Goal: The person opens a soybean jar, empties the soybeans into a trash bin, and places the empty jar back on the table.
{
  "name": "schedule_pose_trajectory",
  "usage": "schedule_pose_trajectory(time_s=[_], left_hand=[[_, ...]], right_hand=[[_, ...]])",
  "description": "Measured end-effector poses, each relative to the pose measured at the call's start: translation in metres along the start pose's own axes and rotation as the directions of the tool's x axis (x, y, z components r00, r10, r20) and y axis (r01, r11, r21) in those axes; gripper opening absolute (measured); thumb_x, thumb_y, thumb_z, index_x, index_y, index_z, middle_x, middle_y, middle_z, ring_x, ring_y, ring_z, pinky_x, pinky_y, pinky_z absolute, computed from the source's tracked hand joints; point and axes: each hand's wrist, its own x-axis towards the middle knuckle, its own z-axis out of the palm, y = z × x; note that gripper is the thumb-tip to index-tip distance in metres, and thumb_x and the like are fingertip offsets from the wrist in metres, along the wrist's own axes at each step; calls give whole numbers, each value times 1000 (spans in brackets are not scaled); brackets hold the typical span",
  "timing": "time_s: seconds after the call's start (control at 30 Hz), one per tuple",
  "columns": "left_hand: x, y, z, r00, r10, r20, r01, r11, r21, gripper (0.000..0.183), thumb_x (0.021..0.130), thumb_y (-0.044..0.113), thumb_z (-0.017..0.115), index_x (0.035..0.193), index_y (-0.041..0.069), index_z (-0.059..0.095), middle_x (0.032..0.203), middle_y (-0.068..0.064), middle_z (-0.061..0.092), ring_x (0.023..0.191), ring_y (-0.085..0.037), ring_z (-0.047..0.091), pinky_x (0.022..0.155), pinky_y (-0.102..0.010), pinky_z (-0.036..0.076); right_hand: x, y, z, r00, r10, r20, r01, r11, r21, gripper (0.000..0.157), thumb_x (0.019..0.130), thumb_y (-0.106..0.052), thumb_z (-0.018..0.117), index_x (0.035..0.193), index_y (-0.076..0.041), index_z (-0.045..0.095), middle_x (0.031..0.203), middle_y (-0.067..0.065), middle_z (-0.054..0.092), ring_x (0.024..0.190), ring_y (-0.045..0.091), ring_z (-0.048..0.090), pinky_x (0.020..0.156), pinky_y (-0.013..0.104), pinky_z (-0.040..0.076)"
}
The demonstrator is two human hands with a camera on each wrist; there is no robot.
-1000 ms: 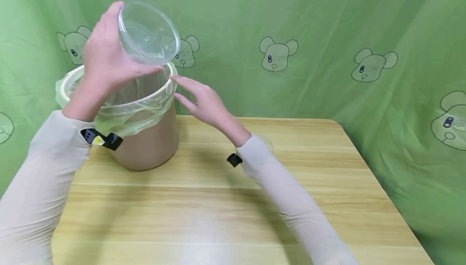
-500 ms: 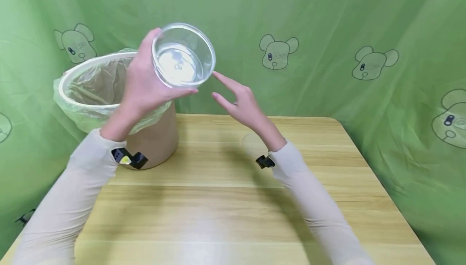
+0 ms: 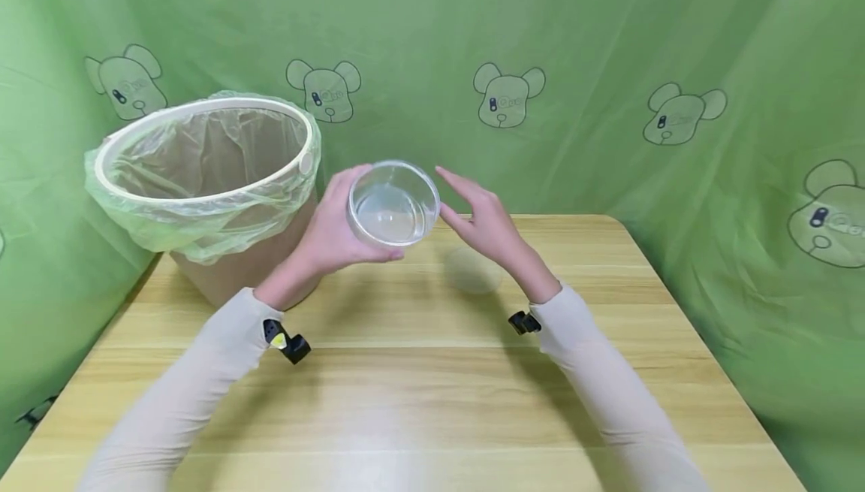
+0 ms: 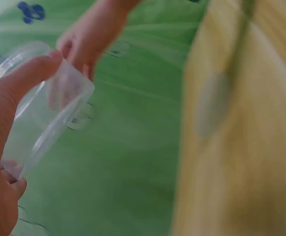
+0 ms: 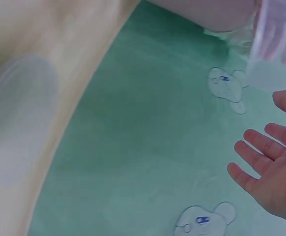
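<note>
A clear round plastic container (image 3: 390, 210), tilted so its mouth faces the head camera, is gripped at its left side by my left hand (image 3: 336, 225). In the left wrist view the thumb and fingers curl round the container's wall (image 4: 44, 113). Nothing shows inside it. To its right, my right hand (image 3: 488, 223) reaches up with straight, spread fingers, fingertips close to the rim. The right wrist view shows the right palm (image 5: 275, 182) holding nothing. A translucent round lid (image 3: 473, 270) lies flat on the table below the right hand.
A pinkish-brown trash bin (image 3: 246, 270) with a white rim ring and pale green liner bag (image 3: 223, 225) stands at the table's back left. A green curtain (image 3: 419, 41) with bear-head prints hangs behind. The wooden table (image 3: 419, 387) has a light grain.
My left hand has carried the container from over the bin rightward and down to above the table, its mouth turning toward the camera. My right hand has moved right, away from the bin's rim.
</note>
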Motion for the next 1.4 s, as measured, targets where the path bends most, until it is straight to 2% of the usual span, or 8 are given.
schedule_pose_trajectory(time_s=[0.23,0.4,0.6,0.8,0.93,1.13,1.4], left_hand=[[-20,-39,25,988,-128,90,125,991,39,129,45,43,103,154,17,40,148,-9,52,133,-30,51,113,-57,44],[-34,-54,40,972,-182,145,166,979,120,129,47,51,101,155,17,39,152,-6,52,141,-30,45,118,-58,37],[-44,-69,55,947,-234,219,221,972,82,130,48,51,100,156,15,37,153,-9,51,141,-33,47,119,-57,37],[-53,-78,65,921,-273,278,271,962,44,132,51,44,101,158,13,32,157,-10,46,144,-32,45,121,-54,35],[-57,-85,71,913,-282,296,283,958,41,132,52,39,102,159,13,30,157,-12,45,145,-32,44,122,-52,34],[-60,-95,75,901,-309,305,314,949,32,131,53,37,102,159,15,29,159,-12,43,146,-32,42,124,-52,32],[-56,-106,73,872,-366,324,394,919,-21,131,55,36,101,160,17,25,162,-10,38,149,-31,38,126,-49,29]], right_hand=[[-13,19,7,999,21,45,-19,999,-45,59,103,-31,61,155,-12,43,158,11,46,145,34,46,123,50,36],[-19,30,13,999,4,45,0,997,-73,57,102,-30,61,153,-8,45,156,15,48,144,38,46,123,51,34],[-27,41,20,996,43,73,-35,994,-100,60,102,-35,62,154,-12,44,157,15,45,146,39,42,124,56,30],[-31,48,27,989,90,119,-70,984,-163,64,102,-41,59,156,-14,41,160,12,42,150,33,37,128,56,20],[-33,50,31,985,104,136,-80,982,-173,64,102,-42,58,156,-13,41,161,11,41,151,33,36,129,55,16],[-35,55,37,983,101,151,-77,984,-161,64,102,-41,58,156,-11,41,160,13,41,151,34,37,129,56,17],[-34,60,44,980,102,169,-75,984,-163,64,102,-41,58,156,-12,40,161,12,42,151,33,36,129,54,18]])
